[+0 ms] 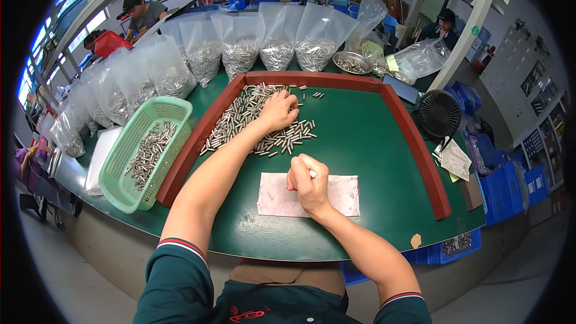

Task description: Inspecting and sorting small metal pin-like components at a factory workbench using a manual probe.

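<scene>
My left hand (279, 111) rests on a loose pile of short metal pins (237, 111) at the left of the green tabletop. Its fingers curl down among the pins, and the fingertips are hidden. Over a pinkish-white cloth (273, 195) near the front, my right hand (310, 187) is closed in a fist. From the top of this fist pokes the pale round end of a small rod (312, 174); the remainder of it is covered by the fingers. A few pins lie apart from the pile, beyond my left hand.
A dark red wooden frame (414, 144) borders the work area on three sides. A green basket (114, 183) of pins stands left. Behind are clear bags (278, 21) of pins and a metal bowl (353, 63); a black fan (440, 113) stands right. Other people sit farther back.
</scene>
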Action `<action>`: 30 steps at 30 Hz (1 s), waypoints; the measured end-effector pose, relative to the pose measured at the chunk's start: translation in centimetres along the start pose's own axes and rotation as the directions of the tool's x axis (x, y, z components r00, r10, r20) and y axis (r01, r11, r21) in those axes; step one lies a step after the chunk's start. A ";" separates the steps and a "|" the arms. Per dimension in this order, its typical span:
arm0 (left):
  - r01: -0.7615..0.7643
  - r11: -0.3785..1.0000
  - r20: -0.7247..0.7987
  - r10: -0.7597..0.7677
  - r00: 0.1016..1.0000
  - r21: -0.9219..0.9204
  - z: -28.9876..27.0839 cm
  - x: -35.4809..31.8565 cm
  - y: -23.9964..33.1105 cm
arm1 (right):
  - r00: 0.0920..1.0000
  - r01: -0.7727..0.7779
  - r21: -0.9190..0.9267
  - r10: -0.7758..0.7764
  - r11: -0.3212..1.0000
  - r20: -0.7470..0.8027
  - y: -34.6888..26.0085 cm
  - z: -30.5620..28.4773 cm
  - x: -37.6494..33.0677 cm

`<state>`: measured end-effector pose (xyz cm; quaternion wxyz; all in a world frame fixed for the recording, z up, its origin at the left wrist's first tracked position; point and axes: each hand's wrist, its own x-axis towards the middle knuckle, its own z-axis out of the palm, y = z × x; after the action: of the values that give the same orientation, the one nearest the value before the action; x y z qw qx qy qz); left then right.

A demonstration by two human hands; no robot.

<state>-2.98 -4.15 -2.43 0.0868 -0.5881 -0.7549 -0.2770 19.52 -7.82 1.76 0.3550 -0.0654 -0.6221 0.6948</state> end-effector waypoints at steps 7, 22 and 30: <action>-0.082 0.995 0.033 0.084 0.996 -0.065 -2.7 -4.3 2.4 | 0.999 0.037 -0.058 -0.036 0.998 0.017 0.2 -0.1 -0.2; 0.011 0.995 0.297 -0.039 0.954 0.096 -6.6 -11.2 4.7 | 0.994 0.095 -0.074 -0.091 0.993 0.052 0.1 0.2 -0.7; -0.219 0.976 -0.135 0.215 0.967 -0.016 -4.6 -4.3 5.6 | 0.982 0.179 -0.196 -0.165 0.964 0.087 0.3 0.2 -1.1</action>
<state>2.66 -9.32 1.23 0.1575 -0.6486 -0.6743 -0.3159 20.13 -8.63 1.16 0.3835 -0.0225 -0.7050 0.5962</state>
